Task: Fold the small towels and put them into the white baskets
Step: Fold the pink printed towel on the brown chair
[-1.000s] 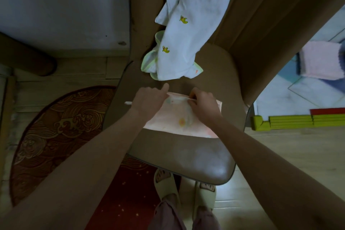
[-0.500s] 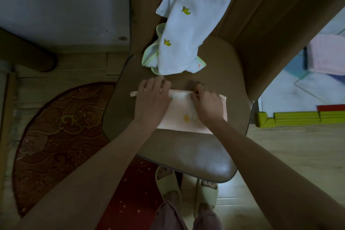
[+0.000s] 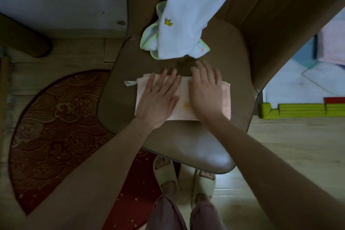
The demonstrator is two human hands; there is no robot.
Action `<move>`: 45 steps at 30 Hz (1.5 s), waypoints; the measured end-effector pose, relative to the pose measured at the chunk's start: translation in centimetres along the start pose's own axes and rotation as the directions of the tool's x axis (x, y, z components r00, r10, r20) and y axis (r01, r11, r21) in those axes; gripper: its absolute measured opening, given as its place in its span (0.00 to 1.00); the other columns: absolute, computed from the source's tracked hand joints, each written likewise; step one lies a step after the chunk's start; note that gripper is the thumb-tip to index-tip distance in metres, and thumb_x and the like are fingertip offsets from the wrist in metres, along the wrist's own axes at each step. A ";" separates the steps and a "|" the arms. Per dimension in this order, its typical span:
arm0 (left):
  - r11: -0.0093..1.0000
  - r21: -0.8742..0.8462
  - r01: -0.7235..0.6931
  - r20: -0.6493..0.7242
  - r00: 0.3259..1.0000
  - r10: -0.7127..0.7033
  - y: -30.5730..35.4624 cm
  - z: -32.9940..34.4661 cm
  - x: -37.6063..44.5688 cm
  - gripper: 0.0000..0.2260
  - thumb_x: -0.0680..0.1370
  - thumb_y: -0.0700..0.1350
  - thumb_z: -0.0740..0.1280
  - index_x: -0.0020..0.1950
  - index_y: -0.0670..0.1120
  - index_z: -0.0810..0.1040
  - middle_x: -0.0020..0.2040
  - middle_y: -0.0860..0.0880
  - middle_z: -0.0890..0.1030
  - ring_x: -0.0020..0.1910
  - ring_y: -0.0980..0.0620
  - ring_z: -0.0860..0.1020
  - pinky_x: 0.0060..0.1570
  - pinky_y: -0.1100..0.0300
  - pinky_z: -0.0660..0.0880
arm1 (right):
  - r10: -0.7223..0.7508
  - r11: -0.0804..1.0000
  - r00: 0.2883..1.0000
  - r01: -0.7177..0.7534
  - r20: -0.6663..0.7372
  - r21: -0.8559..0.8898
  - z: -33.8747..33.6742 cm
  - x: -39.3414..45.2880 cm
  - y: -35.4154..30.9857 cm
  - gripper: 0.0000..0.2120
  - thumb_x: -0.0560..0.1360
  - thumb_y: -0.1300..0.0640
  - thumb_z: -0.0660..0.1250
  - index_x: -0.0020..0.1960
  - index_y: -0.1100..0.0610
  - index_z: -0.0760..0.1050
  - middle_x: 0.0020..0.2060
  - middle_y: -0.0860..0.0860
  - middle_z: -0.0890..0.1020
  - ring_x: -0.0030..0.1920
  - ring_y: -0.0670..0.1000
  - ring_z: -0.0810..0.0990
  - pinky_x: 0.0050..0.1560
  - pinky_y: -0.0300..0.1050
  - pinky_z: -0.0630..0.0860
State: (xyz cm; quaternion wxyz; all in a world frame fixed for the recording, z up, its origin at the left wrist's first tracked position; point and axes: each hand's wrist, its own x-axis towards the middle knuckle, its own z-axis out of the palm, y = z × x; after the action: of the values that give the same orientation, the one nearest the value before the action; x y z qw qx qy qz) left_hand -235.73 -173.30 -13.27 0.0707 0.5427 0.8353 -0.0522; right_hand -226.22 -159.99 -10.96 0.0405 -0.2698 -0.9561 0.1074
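- Nearest the camera, the person's two feet in pale slippers point(image 3: 183, 177) stand on the wooden floor just below the front edge of the brown chair seat point(image 3: 186, 144).
- A dark red patterned rug point(image 3: 56, 127) lies on the floor left of the chair seat, its edge running under it.
- On the middle of the chair seat lies the pink towel point(image 3: 225, 99), folded into a flat band, with a small white loop sticking out at its left end.
- The left hand point(image 3: 158, 101) rests palm down on the left half of the pink towel; its fingers point(image 3: 164, 78) are spread out straight and grasp nothing, only pressing on the cloth.
- The right hand point(image 3: 206, 95) lies flat on the right half of the pink towel, just beside the left hand; its fingers point(image 3: 203, 69) are likewise stretched open, their tips reaching past the towel's far edge onto the chair seat.
- Beyond the hands, at the back of the chair seat, a white cloth with yellow prints point(image 3: 184, 17) hangs down in a heap, over a pale green-edged cloth point(image 3: 149, 39).
- To the right of the chair seat, a yellow-green foam edge point(image 3: 298, 110) lies on the floor.
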 end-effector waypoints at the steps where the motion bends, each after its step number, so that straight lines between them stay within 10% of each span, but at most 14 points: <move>1: 1.000 -0.005 0.002 0.003 1.000 -0.002 0.0 0.0 0.0 0.26 0.83 0.55 0.41 0.79 0.46 0.49 0.79 0.46 0.51 0.78 0.45 0.50 0.76 0.45 0.45 | -0.022 0.999 1.000 0.021 0.022 0.046 0.5 -1.0 -0.5 0.18 0.79 0.61 0.58 0.68 0.62 0.70 0.70 0.60 0.70 0.72 0.59 0.66 0.74 0.56 0.56; 4: 0.999 -0.036 0.005 0.009 1.000 -0.005 -0.1 -0.1 0.0 0.25 0.83 0.54 0.43 0.79 0.48 0.52 0.79 0.47 0.54 0.77 0.44 0.54 0.75 0.45 0.47 | -0.033 0.998 0.980 0.021 0.195 0.062 1.9 -3.4 -0.9 0.25 0.83 0.50 0.48 0.77 0.58 0.55 0.77 0.54 0.56 0.78 0.52 0.50 0.77 0.49 0.44; 17: 0.995 -0.089 0.053 0.033 0.998 -0.050 0.8 -0.9 0.4 0.25 0.82 0.55 0.46 0.79 0.49 0.50 0.78 0.46 0.57 0.76 0.44 0.56 0.75 0.46 0.46 | 0.049 0.999 0.969 -0.053 0.240 0.010 0.2 -3.1 6.3 0.28 0.83 0.46 0.46 0.79 0.57 0.46 0.79 0.52 0.49 0.78 0.48 0.44 0.77 0.47 0.41; 20: 0.995 -0.073 0.065 0.016 0.998 -0.064 0.9 -1.9 0.5 0.25 0.83 0.54 0.47 0.79 0.47 0.51 0.78 0.44 0.55 0.77 0.43 0.54 0.75 0.45 0.47 | 0.077 0.977 0.989 -0.100 0.126 0.188 -1.4 -2.9 6.0 0.24 0.82 0.54 0.54 0.76 0.62 0.59 0.75 0.60 0.59 0.76 0.57 0.55 0.75 0.50 0.51; 24: 0.985 -0.157 -0.076 -0.048 0.996 0.069 2.9 -3.1 1.3 0.25 0.83 0.50 0.45 0.78 0.43 0.54 0.78 0.44 0.57 0.77 0.45 0.54 0.76 0.48 0.50 | 0.160 0.972 0.987 -0.157 -0.003 0.176 -2.9 -2.4 7.0 0.14 0.75 0.61 0.58 0.56 0.64 0.76 0.51 0.62 0.75 0.50 0.63 0.73 0.49 0.51 0.65; 37: 0.980 -0.070 -0.186 0.046 0.981 0.190 4.8 -1.2 3.3 0.29 0.82 0.57 0.38 0.79 0.43 0.47 0.79 0.44 0.50 0.78 0.45 0.49 0.76 0.48 0.47 | 0.167 0.926 0.862 -0.304 0.479 0.224 -4.1 1.9 9.1 0.12 0.80 0.49 0.59 0.47 0.56 0.76 0.44 0.54 0.78 0.44 0.54 0.76 0.43 0.48 0.73; 45: 0.972 -0.109 -0.210 0.016 0.977 0.213 4.5 -1.2 3.1 0.28 0.82 0.57 0.40 0.79 0.45 0.47 0.79 0.44 0.48 0.78 0.44 0.48 0.76 0.49 0.46 | 0.168 0.944 0.936 -0.243 0.311 0.222 -3.3 1.5 8.8 0.04 0.81 0.56 0.59 0.50 0.55 0.71 0.42 0.53 0.76 0.44 0.55 0.77 0.39 0.44 0.68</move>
State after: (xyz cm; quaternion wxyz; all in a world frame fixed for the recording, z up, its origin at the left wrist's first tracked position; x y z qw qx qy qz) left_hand -232.90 -168.47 -12.72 0.1162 0.6231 0.7734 -0.0070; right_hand -222.59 -151.32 -9.72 -0.0759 -0.3429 -0.8958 0.2722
